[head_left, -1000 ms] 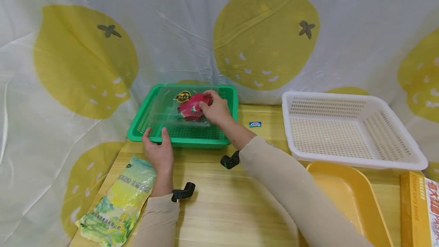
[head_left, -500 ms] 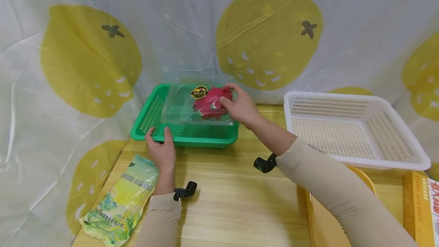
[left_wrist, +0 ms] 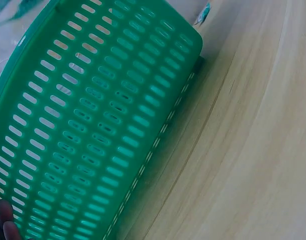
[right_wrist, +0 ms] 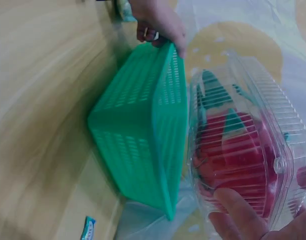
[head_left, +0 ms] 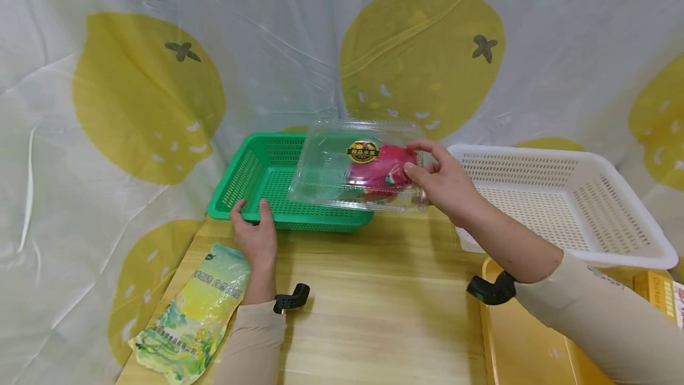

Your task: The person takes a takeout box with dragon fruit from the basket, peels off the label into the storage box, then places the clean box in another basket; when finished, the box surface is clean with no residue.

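My right hand (head_left: 449, 186) grips the right end of a clear plastic fruit box (head_left: 320, 165), thumb on the near side. Through its walls shows a pink dragon fruit (head_left: 392, 164) with green tips; a round black-and-gold label sits on the lid. The box hangs in the air, partly over the right side of a green plastic basket (head_left: 299, 220). My left hand (head_left: 257, 242) holds that basket's near rim at the left. In the right wrist view, the left hand's fingers (right_wrist: 143, 32) curl under the rim, and the box (right_wrist: 233, 145) is apart from the basket.
To the right stands a white slotted basket (head_left: 513, 212). In front of it lies a yellow tray (head_left: 523, 337), partly under the right arm, and a yellow box (head_left: 654, 293). A printed food bag (head_left: 195, 314) lies front left. A small blue packet (right_wrist: 88, 228) lies on the table.
My right hand has lifted the clear box with the dragon fruit out of the green basket and carried it rightward and nearer. My left hand has kept its hold on the rim.
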A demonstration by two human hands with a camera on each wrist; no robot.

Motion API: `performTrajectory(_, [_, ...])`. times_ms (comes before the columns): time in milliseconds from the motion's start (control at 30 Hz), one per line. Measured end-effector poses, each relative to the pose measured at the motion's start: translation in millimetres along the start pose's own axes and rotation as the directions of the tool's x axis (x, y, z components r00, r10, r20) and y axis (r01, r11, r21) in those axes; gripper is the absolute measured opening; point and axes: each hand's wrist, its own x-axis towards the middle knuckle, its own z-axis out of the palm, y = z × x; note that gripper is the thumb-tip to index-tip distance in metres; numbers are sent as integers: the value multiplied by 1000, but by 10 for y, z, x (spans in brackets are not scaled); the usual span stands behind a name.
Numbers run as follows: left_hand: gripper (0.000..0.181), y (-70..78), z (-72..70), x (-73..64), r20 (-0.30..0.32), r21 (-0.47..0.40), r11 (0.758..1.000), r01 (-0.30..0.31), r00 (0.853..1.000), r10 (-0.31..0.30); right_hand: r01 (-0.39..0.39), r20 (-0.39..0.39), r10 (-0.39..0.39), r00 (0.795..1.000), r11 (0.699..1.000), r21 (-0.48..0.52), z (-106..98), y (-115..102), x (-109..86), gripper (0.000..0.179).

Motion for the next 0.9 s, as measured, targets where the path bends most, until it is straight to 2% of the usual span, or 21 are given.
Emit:
performTrajectory(233, [64,16,25,2,13,-16,1000,-4,1000,4,0,30,-3,1000,997,82,-203,126,-363,53])
performTrajectory(467, [62,2,2,-1,25,8,1000,4,1000,-4,36,3,-36,999,999,17,-303,319,-724,52])
performTrajectory(567, [62,11,-19,0,23,18,1000,2,1000,-3,37,-12,-38,999,999,-29,-306,373,-852,52])
performTrajectory(700, [62,18,-29,5,22,26,1000,6,1000,-6,29,-19,-29,999,999,-41,-277,450,-994,52])
performTrajectory(900, [62,20,-25,8,22,27,1000,9,1000,-9,-44,-35,43,998,998,-38,-177,592,-1213,51])
